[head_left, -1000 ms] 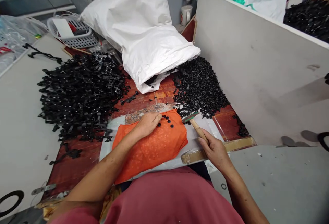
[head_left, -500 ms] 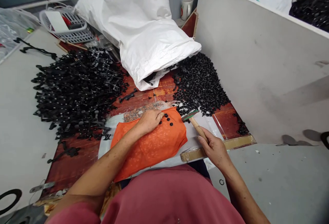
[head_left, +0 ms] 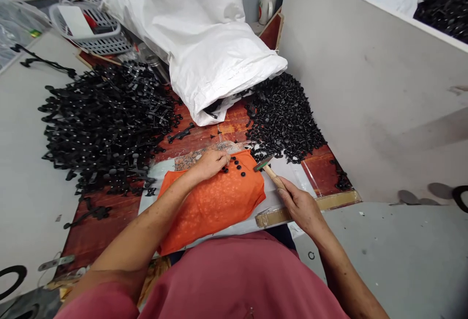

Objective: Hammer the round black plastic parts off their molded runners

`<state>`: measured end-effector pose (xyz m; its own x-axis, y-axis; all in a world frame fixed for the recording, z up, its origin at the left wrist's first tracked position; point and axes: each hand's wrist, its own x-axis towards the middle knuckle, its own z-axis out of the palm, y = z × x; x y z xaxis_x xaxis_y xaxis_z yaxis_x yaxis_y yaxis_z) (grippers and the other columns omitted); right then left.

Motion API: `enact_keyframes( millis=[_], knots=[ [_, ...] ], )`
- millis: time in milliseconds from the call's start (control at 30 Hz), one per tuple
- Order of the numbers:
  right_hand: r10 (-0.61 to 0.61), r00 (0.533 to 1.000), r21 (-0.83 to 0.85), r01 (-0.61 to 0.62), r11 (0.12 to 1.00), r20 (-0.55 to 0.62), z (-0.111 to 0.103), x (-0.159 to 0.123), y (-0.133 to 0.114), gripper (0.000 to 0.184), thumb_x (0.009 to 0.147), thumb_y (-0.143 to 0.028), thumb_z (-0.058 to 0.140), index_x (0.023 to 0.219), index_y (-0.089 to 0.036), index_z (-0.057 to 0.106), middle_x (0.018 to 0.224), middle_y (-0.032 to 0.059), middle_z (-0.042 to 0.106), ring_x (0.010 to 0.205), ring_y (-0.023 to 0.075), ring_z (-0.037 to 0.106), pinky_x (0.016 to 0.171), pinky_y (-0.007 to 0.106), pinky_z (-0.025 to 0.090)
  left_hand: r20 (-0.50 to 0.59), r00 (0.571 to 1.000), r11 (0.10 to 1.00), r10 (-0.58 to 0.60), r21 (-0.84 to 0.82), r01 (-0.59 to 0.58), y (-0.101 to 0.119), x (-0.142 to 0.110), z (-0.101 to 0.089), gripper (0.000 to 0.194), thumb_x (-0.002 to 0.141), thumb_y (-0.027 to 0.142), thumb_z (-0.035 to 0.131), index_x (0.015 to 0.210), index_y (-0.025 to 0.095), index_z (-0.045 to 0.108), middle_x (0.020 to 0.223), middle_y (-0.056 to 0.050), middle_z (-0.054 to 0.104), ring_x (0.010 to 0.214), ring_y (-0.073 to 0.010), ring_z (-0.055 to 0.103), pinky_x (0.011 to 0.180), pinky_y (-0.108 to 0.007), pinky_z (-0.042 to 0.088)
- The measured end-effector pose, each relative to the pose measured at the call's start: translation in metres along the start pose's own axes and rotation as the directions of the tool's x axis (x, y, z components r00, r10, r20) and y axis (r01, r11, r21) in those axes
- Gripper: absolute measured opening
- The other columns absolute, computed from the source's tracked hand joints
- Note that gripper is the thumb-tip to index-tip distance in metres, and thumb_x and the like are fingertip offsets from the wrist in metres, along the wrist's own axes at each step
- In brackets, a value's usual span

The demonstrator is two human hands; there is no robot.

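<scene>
An orange cloth point(head_left: 215, 202) lies over a padded-looking shape in front of me, with several small round black plastic pieces point(head_left: 239, 167) on its upper right part. My left hand point(head_left: 212, 164) rests at the cloth's far edge, fingers closed in a pinch beside these pieces. What sits between the fingertips is hidden. My right hand point(head_left: 300, 209) grips a hammer by its wooden handle point(head_left: 273, 176). The hammer's greenish head point(head_left: 262, 164) is over the cloth's upper right edge, just right of the round pieces.
To the left is a large heap of black plastic strap-like parts point(head_left: 106, 129). Small black stud-like parts point(head_left: 285, 119) are piled at the back right. A white sack point(head_left: 219, 65) lies between them, its mouth toward me. A grey panel point(head_left: 365, 89) borders the right; a basket point(head_left: 98, 43) stands behind.
The hammer has shifted left and its head now sits closer to the black pieces. My left hand has moved slightly left, and more of the pieces near its fingertips show.
</scene>
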<state>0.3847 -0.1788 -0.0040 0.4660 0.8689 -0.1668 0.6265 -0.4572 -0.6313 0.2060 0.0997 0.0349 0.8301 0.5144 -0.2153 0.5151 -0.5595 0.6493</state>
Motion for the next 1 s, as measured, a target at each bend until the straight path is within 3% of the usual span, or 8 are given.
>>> enact_keyframes(
  millis=[233, 667, 833, 1000],
  knots=[
    [0.012, 1.000, -0.037, -0.012, 0.999, 0.009, -0.002, 0.000, -0.003, 0.049, 0.104, -0.043, 0.043, 0.150, -0.031, 0.055, 0.120, 0.0048, 0.079, 0.107, 0.0281, 0.075, 0.085, 0.035, 0.059, 0.008, 1.000, 0.995, 0.010, 0.100, -0.011, 0.004, 0.001, 0.004, 0.034, 0.090, 0.033, 0.041, 0.061, 0.020, 0.054, 0.062, -0.002, 0.061, 0.061, -0.0166, 0.053, 0.061, -0.028, 0.034],
    [0.019, 1.000, -0.047, -0.019, 0.999, 0.013, -0.003, -0.001, -0.006, 0.048, 0.105, -0.041, 0.043, 0.149, -0.029, 0.056, 0.118, 0.0063, 0.079, 0.104, 0.0290, 0.076, 0.082, 0.036, 0.059, 0.019, 1.000, 0.990, 0.024, 0.136, -0.026, 0.004, 0.000, 0.005, 0.035, 0.092, 0.033, 0.043, 0.060, 0.019, 0.048, 0.057, 0.000, 0.053, 0.057, -0.0136, 0.046, 0.060, -0.027, 0.026],
    [-0.114, 0.989, -0.108, 0.104, 0.989, -0.093, -0.012, 0.002, -0.024, 0.049, 0.105, -0.036, 0.044, 0.153, -0.028, 0.051, 0.125, 0.0081, 0.076, 0.101, 0.0278, 0.077, 0.081, 0.036, 0.059, -0.024, 0.999, 0.996, -0.022, 0.086, 0.025, 0.003, 0.001, 0.009, 0.036, 0.091, 0.032, 0.048, 0.058, 0.019, 0.054, 0.052, 0.001, 0.054, 0.053, -0.0132, 0.045, 0.055, -0.026, 0.024],
    [-0.308, 0.932, -0.152, 0.281, 0.947, -0.190, -0.016, 0.016, -0.055, 0.050, 0.108, -0.033, 0.041, 0.158, -0.028, 0.044, 0.129, 0.0075, 0.074, 0.104, 0.0223, 0.074, 0.085, 0.031, 0.057, -0.026, 0.998, 0.997, -0.055, 0.047, 0.056, 0.002, 0.002, 0.010, 0.034, 0.089, 0.029, 0.048, 0.058, 0.018, 0.055, 0.051, 0.002, 0.052, 0.051, -0.0125, 0.043, 0.053, -0.026, 0.022]
  ],
)
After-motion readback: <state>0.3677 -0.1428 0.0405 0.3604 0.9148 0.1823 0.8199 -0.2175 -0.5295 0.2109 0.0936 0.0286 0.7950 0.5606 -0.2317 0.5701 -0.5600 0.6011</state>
